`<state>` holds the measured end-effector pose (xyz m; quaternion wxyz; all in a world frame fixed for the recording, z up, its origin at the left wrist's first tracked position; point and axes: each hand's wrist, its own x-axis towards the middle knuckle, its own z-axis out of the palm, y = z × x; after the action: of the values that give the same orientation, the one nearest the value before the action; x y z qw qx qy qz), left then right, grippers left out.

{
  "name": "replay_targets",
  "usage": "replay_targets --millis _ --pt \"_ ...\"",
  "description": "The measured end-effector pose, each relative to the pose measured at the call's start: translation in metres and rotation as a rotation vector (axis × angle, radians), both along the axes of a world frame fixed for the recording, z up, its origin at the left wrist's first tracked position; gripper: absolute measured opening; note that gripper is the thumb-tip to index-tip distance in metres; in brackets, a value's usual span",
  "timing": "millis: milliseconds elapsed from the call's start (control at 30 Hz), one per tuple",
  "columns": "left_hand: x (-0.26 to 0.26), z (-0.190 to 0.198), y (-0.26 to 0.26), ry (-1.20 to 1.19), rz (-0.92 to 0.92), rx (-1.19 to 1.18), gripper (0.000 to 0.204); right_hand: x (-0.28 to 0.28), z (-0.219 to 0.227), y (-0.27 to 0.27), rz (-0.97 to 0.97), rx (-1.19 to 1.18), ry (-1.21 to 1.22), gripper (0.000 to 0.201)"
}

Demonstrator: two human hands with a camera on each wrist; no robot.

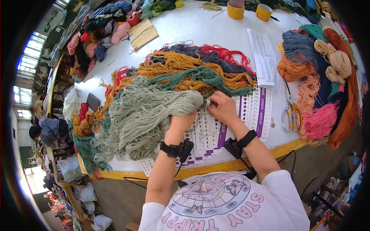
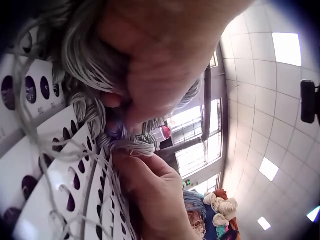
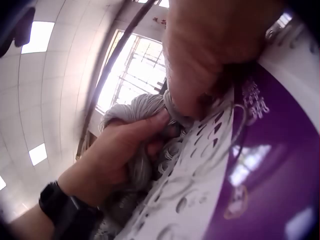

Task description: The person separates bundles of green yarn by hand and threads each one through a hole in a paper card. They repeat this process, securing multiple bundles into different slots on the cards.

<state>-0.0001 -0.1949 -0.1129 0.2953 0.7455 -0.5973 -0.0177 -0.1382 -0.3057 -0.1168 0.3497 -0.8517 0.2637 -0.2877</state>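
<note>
A big hank of pale grey-green yarn (image 1: 142, 115) lies on the white table (image 1: 192, 27) in front of me. My left hand (image 1: 184, 121) grips its gathered end (image 2: 90, 55) over a stack of white and purple punched sample cards (image 1: 231, 127). My right hand (image 1: 220, 107) pinches a small loop of the same yarn (image 2: 135, 146) at the edge of a card (image 3: 200, 160). Both hands meet at the hank's tip (image 3: 145, 107). Thin grey strands (image 2: 35, 145) trail over the card holes.
Mustard, green, dark grey and red hanks (image 1: 200, 65) lie behind the grey one. Scissors (image 1: 287, 111) and a printed sheet (image 1: 264, 56) are to the right, beside orange, pink and teal skeins (image 1: 320, 77). Two tape rolls (image 1: 248, 10) stand at the far edge.
</note>
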Motion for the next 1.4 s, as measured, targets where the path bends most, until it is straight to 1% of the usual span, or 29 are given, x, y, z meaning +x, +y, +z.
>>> replay_targets --millis 33,100,133,200,233,300,400,433,500,533,600,633,700,733,800,833,900,933,1000,1033,1067,1133,1233,1267,1333,1400 --pt "0.003 -0.001 0.000 0.066 -0.008 0.035 0.024 -0.001 0.000 0.001 -0.004 0.008 -0.031 0.013" --pt "0.007 -0.001 0.002 0.199 -0.023 0.107 0.024 -0.002 -0.001 0.001 0.004 0.224 -0.081 0.012" --pt "0.007 -0.001 0.001 0.194 -0.026 0.100 0.024 -0.002 -0.001 0.000 0.008 0.329 -0.107 0.012" --pt "0.006 0.002 -0.002 0.187 -0.031 0.086 0.025 -0.004 -0.002 -0.001 0.047 0.366 -0.112 0.012" --pt "0.007 0.000 -0.002 0.144 -0.038 0.066 0.025 -0.004 -0.002 -0.001 0.069 0.386 -0.113 0.012" --pt "0.008 -0.004 -0.003 0.058 -0.049 0.027 0.025 -0.004 0.003 -0.001 0.059 0.368 -0.115 0.013" --pt "0.005 -0.004 -0.003 0.048 -0.057 0.007 0.026 -0.003 0.003 0.001 0.075 0.282 -0.054 0.017" --pt "0.005 -0.002 -0.002 -0.033 -0.043 0.031 0.026 -0.002 0.002 0.001 0.086 0.241 -0.024 0.019" --pt "0.003 0.007 -0.001 -0.194 -0.015 0.079 0.026 0.001 0.007 0.004 0.089 0.088 0.051 0.024" --pt "0.006 0.006 0.000 -0.239 0.031 0.146 0.026 0.002 0.009 0.006 0.091 0.011 0.089 0.026" --pt "0.025 0.003 0.007 -0.328 0.127 0.280 0.026 0.004 0.009 0.007 0.078 -0.011 0.073 0.031" --pt "0.045 0.000 0.016 -0.326 0.124 0.190 0.024 0.005 0.010 0.008 0.072 -0.022 0.064 0.033" --pt "0.041 0.010 0.027 -0.285 0.236 0.284 0.023 0.006 0.010 0.008 0.064 -0.035 0.083 0.033" --pt "0.040 0.018 0.030 -0.022 0.268 0.261 0.024 0.006 0.010 0.008 0.059 -0.042 0.092 0.033" --pt "0.033 0.047 0.034 0.507 0.317 0.197 0.026 0.005 0.016 0.005 0.067 0.043 0.077 0.030" --pt "0.029 0.063 0.037 0.812 0.245 0.158 0.028 0.006 0.021 0.005 0.076 0.086 0.068 0.028" --pt "0.021 0.090 0.042 1.407 0.081 0.047 0.032 0.008 0.034 0.007 0.114 0.378 0.011 0.022" --pt "0.016 0.093 0.043 1.560 0.024 -0.013 0.036 0.010 0.042 0.010 0.135 0.525 -0.011 0.019" --pt "0.000 0.095 0.041 1.865 -0.112 -0.131 0.046 0.009 0.073 0.028 0.244 0.808 -0.178 0.016" --pt "-0.004 0.095 0.041 1.855 -0.115 -0.118 0.049 0.008 0.087 0.037 0.291 0.946 -0.262 0.014" --pt "-0.009 0.094 0.042 1.848 -0.121 -0.104 0.052 0.010 0.094 0.044 0.271 1.017 -0.245 0.014" --pt "-0.020 0.098 0.043 1.788 -0.109 -0.110 0.055 0.008 0.092 0.050 0.263 1.009 -0.240 0.014" --pt "-0.027 0.104 0.046 1.796 -0.069 -0.170 0.042 0.003 0.096 0.054 0.228 1.022 -0.214 0.014" --pt "-0.027 0.107 0.047 1.777 -0.062 -0.163 0.044 0.001 0.097 0.053 0.213 1.026 -0.203 0.015" --pt "-0.025 0.113 0.050 1.740 -0.050 -0.148 0.048 -0.001 0.098 0.052 0.215 1.070 -0.302 0.015" --pt "-0.024 0.116 0.052 1.722 -0.024 -0.148 0.046 -0.003 0.096 0.049 0.227 1.106 -0.362 0.015"
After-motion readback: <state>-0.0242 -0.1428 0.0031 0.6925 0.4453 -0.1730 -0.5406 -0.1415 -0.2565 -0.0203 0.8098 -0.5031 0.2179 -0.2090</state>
